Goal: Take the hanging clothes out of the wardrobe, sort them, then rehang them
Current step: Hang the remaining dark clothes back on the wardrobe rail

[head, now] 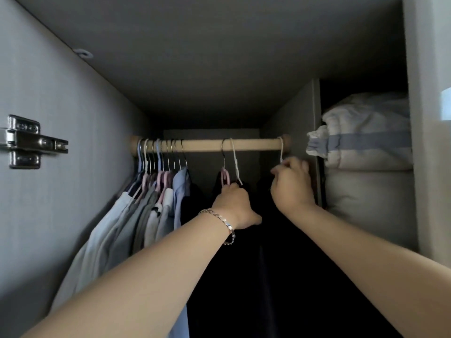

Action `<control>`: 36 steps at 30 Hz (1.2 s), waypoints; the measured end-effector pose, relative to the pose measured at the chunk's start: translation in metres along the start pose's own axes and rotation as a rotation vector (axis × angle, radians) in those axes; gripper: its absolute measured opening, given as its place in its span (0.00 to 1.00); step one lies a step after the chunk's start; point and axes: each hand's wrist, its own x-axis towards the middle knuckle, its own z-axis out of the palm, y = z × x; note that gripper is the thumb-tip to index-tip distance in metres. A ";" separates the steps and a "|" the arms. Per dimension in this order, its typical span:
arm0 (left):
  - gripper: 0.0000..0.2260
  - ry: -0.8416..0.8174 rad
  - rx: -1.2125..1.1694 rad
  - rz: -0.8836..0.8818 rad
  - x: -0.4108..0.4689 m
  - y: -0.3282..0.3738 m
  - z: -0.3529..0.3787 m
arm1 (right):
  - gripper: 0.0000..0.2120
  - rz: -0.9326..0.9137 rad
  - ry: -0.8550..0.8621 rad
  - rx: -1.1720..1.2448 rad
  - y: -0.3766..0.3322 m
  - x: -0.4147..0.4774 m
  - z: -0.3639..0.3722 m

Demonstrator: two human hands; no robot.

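Observation:
A wooden rail [253, 144] spans the wardrobe. At its left end hang several hangers with light shirts [146, 211] in blue, grey and white. Mid-rail hang a pink hanger [225, 178] and a white hanger [235, 162] carrying dark clothes [268, 276]. My left hand [234, 206], with a silver bracelet on the wrist, grips the lower parts of these two hangers. At the rail's right end my right hand [291, 184] pinches the neck of another white hanger [281, 150], whose dark garment is barely visible in the shadow.
The wardrobe's left wall carries a metal door hinge [29, 142]. A partition [302, 132] closes the hanging bay on the right; beyond it lie stacked white bedding bundles [366, 142]. The ceiling panel sits low above the rail.

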 end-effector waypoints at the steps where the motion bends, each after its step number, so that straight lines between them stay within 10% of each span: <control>1: 0.31 -0.019 -0.014 0.033 -0.001 -0.001 0.001 | 0.14 0.012 -0.025 0.129 -0.004 0.001 -0.001; 6: 0.27 -0.054 0.004 0.053 -0.013 -0.031 0.014 | 0.18 0.159 -0.538 0.213 -0.033 -0.006 0.011; 25: 0.33 0.026 -0.757 -0.141 0.001 -0.015 0.034 | 0.17 0.279 -0.260 0.007 0.003 -0.001 0.029; 30: 0.34 -0.017 -0.710 -0.094 0.004 -0.022 0.024 | 0.16 -0.085 -0.088 0.061 -0.027 0.001 0.024; 33: 0.29 -0.059 -0.727 -0.055 0.003 -0.035 0.015 | 0.21 0.085 -0.367 0.359 -0.053 0.015 0.022; 36: 0.37 -0.102 -0.764 -0.020 0.000 -0.045 0.011 | 0.04 0.164 -0.505 0.363 -0.060 0.030 0.028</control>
